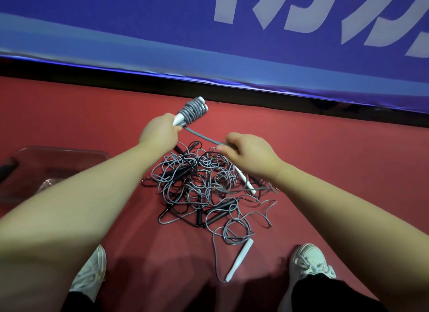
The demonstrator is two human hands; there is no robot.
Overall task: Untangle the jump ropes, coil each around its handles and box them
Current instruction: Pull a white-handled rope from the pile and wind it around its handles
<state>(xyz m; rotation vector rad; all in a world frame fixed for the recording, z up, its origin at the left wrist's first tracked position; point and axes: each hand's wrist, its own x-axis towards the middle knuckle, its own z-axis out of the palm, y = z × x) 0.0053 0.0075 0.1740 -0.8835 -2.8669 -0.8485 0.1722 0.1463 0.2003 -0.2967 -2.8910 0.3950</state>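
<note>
Now the left hand (160, 133) grips the rope-wound handles (192, 111), and the right hand (251, 155) pinches the grey rope (204, 138) taut above the tangle (202, 186) on the red floor (336, 163). White lettering on the blue banner (116, 33) is cropped and unreadable.

Two hands (160, 133) (251, 155), two shoes (90, 272) (311, 260), one clear box (62, 149), two loose white handles (243, 180) (239, 263).

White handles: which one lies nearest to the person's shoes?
The lone handle below the tangle. A second handle lies in the tangle under the right hand; the left hand grips the coiled handles.
</note>
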